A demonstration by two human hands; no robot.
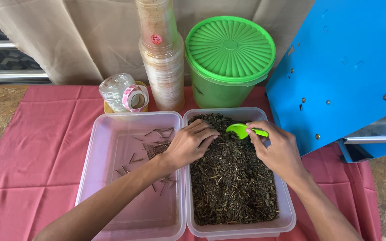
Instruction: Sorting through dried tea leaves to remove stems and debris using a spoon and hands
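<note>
Two clear plastic tubs sit side by side on a red cloth. The right tub (287,209) is full of dark dried leaves (231,187). The left tub (90,169) holds a scatter of thin brown stems (155,145). My left hand (190,143) reaches across the shared rim, its curled fingers resting in the leaves at the far left of the right tub; whether it pinches anything is hidden. My right hand (275,149) holds a small green plastic scoop (242,130) by its handle, bowl pointing left over the leaves.
Behind the tubs stand a green bucket with a ribbed lid (230,49), a tall stack of clear cups (161,53) and a lying jar with a sticker roll (126,94). A blue machine (345,67) rises at the right. The red cloth (36,156) covers a chipboard table.
</note>
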